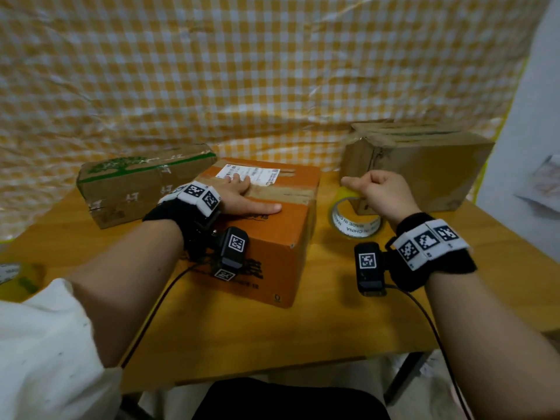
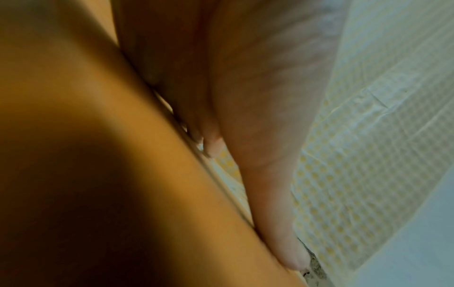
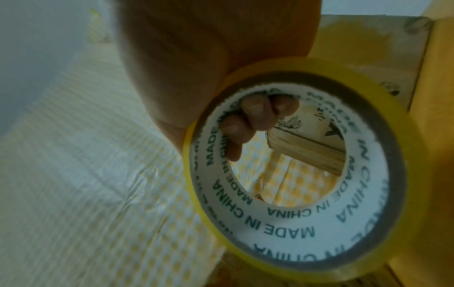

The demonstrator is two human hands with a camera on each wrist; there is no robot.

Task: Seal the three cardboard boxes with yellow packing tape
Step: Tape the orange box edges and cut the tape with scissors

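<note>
My left hand lies flat with straight fingers on the orange box, while my right hand grips the yellow tape roll, fingers curled through its core.

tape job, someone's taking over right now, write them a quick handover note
Left hand: flat, pressing the top of the orange box at table centre.
Right hand: fingers hooked through the yellow tape roll, just right of that box, at the table surface.
Green-printed box lies back left, brown box back right.
Done: no fresh yellow strip visible on any box; old brownish tape crosses the orange one.
Left: probably all three, orange first.
</note>
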